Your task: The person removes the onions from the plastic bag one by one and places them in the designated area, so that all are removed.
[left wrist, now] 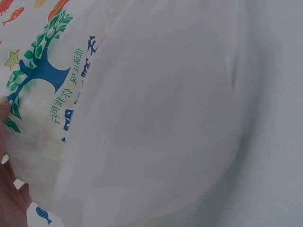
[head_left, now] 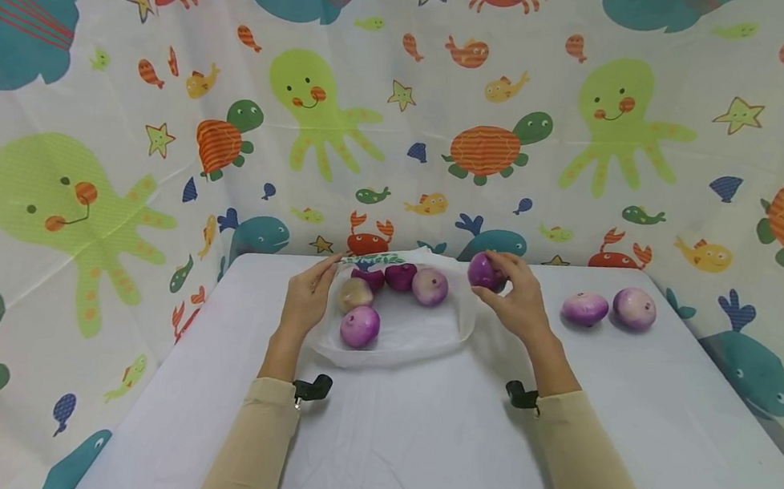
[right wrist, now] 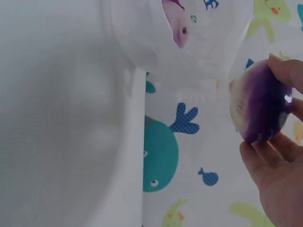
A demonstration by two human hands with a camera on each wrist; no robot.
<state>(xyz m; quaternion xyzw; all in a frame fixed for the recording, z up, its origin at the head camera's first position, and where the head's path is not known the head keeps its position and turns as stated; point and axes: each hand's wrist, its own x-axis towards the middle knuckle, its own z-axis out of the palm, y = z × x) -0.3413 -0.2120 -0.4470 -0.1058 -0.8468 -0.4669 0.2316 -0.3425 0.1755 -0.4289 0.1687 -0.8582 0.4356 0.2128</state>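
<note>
The head view is bright, the wrist views dimmer and greyer, a white glint on the onion (right wrist: 260,104).

I count eight onions (head_left: 429,286) from where I stand. Five are in one plastic bag (head_left: 418,332): two deep-purple onions (head_left: 400,276), two lighter purple onions (head_left: 360,326) and one pale onion (head_left: 356,294). One single onion (head_left: 482,272) is in the right grip (head_left: 520,298), and two loose onions (head_left: 584,308) lie on the one tabletop (head_left: 440,460). I see one person, showing two grips, that right one and the left grip (head_left: 306,301), plus two tan sleeves (head_left: 594,477) and two black wrist devices (head_left: 313,386), one per arm. The patterned cloth (head_left: 401,36) shows three green octopuses (head_left: 302,81) and four turtles (head_left: 484,150).
</note>
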